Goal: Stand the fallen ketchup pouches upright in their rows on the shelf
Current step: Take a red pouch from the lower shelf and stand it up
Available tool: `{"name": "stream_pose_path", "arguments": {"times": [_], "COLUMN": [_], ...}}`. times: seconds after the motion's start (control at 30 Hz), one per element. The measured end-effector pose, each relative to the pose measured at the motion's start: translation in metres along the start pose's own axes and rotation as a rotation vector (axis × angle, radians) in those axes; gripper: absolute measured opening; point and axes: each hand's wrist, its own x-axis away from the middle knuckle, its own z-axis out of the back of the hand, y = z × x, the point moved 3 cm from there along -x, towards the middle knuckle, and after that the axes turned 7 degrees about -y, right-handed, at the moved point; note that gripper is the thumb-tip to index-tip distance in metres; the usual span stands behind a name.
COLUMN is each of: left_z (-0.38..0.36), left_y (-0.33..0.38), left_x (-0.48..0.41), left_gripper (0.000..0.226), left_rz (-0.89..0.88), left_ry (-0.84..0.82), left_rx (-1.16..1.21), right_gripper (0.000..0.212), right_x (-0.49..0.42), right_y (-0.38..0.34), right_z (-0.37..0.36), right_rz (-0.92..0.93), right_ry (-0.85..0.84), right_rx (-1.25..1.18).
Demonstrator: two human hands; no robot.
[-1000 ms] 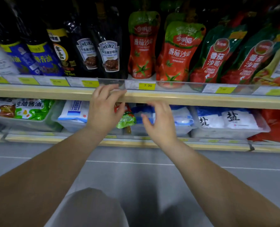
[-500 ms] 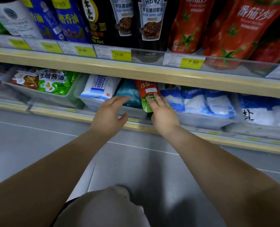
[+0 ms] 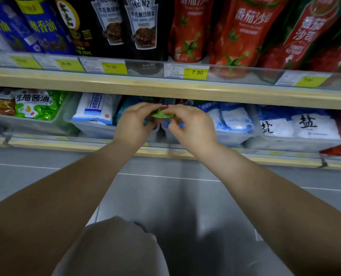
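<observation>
A fallen ketchup pouch (image 3: 162, 113), red with a green end, lies among the salt bags on the lower shelf. My left hand (image 3: 134, 124) and my right hand (image 3: 189, 125) both grip it from either side, and most of it is hidden behind my fingers. On the upper shelf, red ketchup pouches (image 3: 187, 30) stand in rows, and further ones (image 3: 243, 34) lean to the right of them.
Black Heinz sauce pouches (image 3: 143, 26) and blue oil bottles (image 3: 44, 28) stand left of the ketchup. The wooden upper shelf edge (image 3: 165, 90) carries yellow price tags. Clear bins (image 3: 98, 129) hold salt bags (image 3: 305, 124) and a green soy sauce pack (image 3: 36, 104). Grey floor lies below.
The camera dropped toward the lower shelf. Both hands came down from the upper shelf edge, reached into the bin and closed together on the red and green pouch.
</observation>
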Motion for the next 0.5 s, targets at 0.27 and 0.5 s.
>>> {"name": "stream_pose_path", "arguments": {"times": [0.27, 0.5], "left_z": [0.031, 0.052], "left_y": [0.023, 0.072], "left_x": [-0.01, -0.016], "left_gripper": [0.017, 0.008], "left_rz": [0.242, 0.277], "left_ry": [0.036, 0.023], "left_rx": [0.122, 0.506], "right_gripper": [0.078, 0.075], "right_x": [0.009, 0.026], "right_y": [0.01, 0.001], "right_z": [0.025, 0.021], "right_rz": [-0.195, -0.354], "right_ry": [0.075, -0.083], "right_rx": [-0.256, -0.509]}}
